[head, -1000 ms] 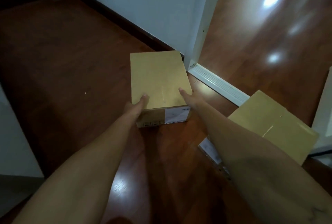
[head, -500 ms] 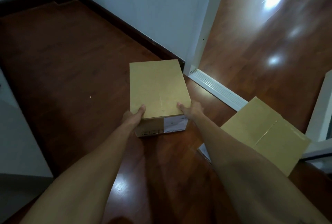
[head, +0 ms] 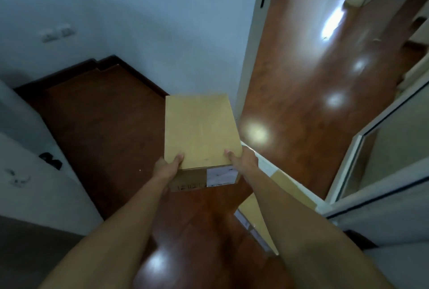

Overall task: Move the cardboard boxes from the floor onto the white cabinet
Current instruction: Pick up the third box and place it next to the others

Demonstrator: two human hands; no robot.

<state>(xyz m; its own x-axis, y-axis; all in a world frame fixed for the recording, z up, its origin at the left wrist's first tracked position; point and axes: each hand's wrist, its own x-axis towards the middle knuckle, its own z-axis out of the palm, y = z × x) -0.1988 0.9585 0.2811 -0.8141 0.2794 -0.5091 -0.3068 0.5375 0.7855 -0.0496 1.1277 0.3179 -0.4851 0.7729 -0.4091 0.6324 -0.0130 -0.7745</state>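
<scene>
A tan cardboard box (head: 199,131) with a white label on its near side is held up off the dark wooden floor. My left hand (head: 167,167) grips its near left corner, thumb on top. My right hand (head: 243,161) grips its near right corner, thumb on top as well. A second cardboard box (head: 253,214) lies on the floor lower right, mostly hidden behind my right forearm. A white cabinet (head: 34,172) stands at the left edge, with only its side and front showing.
A white wall (head: 162,33) with a dark skirting board runs behind the box. An open doorway (head: 301,79) on the right leads to a glossy wooden floor. A white door with a glass panel (head: 383,161) stands at the far right.
Both hands have lifted the box off the floor and it now sits higher and closer. The view has tilted up, showing more wall and doorway. The second box has slid behind my right forearm.
</scene>
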